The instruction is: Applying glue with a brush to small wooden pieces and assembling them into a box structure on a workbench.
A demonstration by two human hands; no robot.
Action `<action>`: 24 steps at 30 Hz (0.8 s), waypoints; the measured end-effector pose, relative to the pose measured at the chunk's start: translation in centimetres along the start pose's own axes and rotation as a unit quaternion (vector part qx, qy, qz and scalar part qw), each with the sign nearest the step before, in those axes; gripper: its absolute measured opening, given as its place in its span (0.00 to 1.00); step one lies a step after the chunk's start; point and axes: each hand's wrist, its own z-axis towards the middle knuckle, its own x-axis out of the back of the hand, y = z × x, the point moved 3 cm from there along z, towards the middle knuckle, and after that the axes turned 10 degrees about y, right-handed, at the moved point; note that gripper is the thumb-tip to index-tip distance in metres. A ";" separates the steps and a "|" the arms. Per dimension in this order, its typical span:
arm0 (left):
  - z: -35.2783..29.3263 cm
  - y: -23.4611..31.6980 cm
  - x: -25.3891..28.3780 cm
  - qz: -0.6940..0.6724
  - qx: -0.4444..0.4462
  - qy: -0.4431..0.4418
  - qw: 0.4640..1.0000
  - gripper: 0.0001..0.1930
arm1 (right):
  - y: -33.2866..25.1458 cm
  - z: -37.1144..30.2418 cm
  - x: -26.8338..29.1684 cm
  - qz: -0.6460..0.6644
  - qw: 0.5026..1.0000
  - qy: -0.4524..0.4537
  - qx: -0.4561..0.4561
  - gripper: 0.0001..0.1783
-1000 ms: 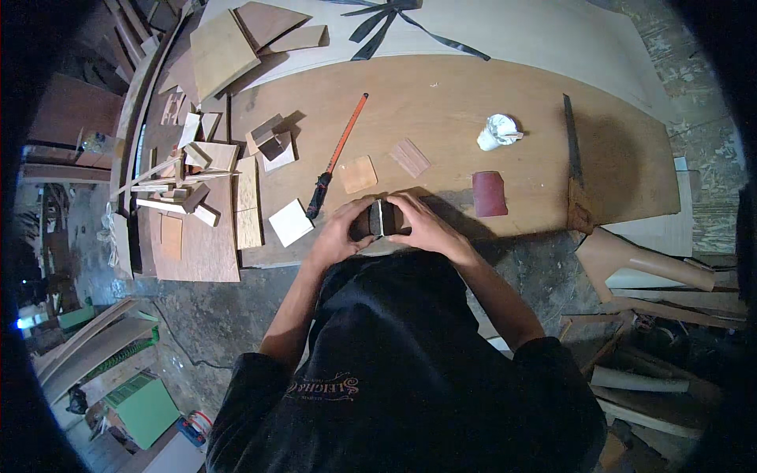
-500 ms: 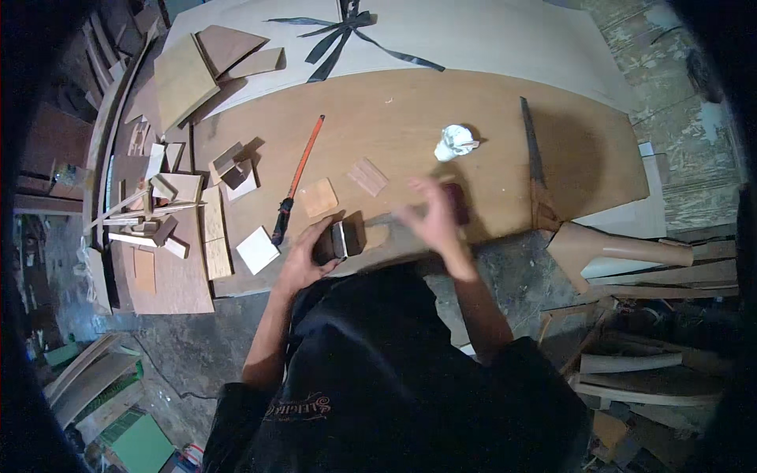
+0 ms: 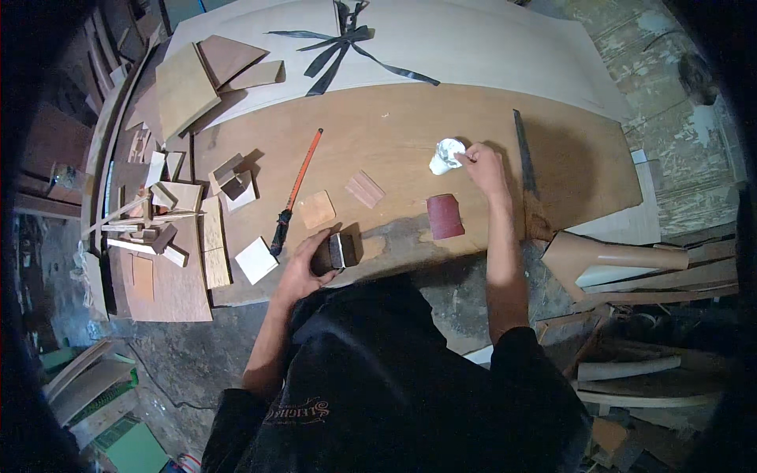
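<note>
My left hand point(image 3: 297, 270) is wrapped round a small dark wooden box point(image 3: 337, 252) with a pale edge, held near the front edge of the table. My right hand point(image 3: 482, 169) reaches out to a crumpled-looking white cup point(image 3: 443, 160). Its fingers are pinched at the cup's rim, on what looks like a small stick; the fingertips mostly hide it. Between that arm and the box lies a dark red rectangular piece point(image 3: 446, 217), perhaps sandpaper. A pinkish wooden square point(image 3: 365, 189) and an orange-tan square point(image 3: 318, 209) lie beyond the box.
An orange-bladed tool with black handle point(image 3: 302, 177) and a white square point(image 3: 257, 260) lie left of the box. Wood offcuts point(image 3: 158, 213) are piled farther left. A handsaw point(image 3: 530, 181) lies at right, beside a rolled brown sheet point(image 3: 623, 252). Black straps point(image 3: 347, 35) lie at the back.
My right hand has moved forward and right, from above the dark red piece to the white cup, and its fingers have closed at the rim. My left hand still holds the box.
</note>
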 end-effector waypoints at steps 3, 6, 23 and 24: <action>-0.1 -0.1 -0.2 -0.009 -0.004 0.007 1.000 0.45 | -1.3 0.1 0.6 -0.009 1.000 -0.020 0.022 0.13; -0.1 0.3 0.1 -0.012 -0.009 0.015 1.000 0.44 | -1.8 0.2 0.4 0.026 1.000 -0.003 0.016 0.10; 0.1 1.0 0.4 -0.017 -0.001 0.013 1.000 0.43 | -2.9 0.1 5.8 0.075 0.996 0.018 -0.035 0.11; 0.2 1.1 0.4 -0.001 0.000 0.012 1.000 0.44 | -3.0 -0.4 5.9 0.077 0.996 0.012 -0.032 0.11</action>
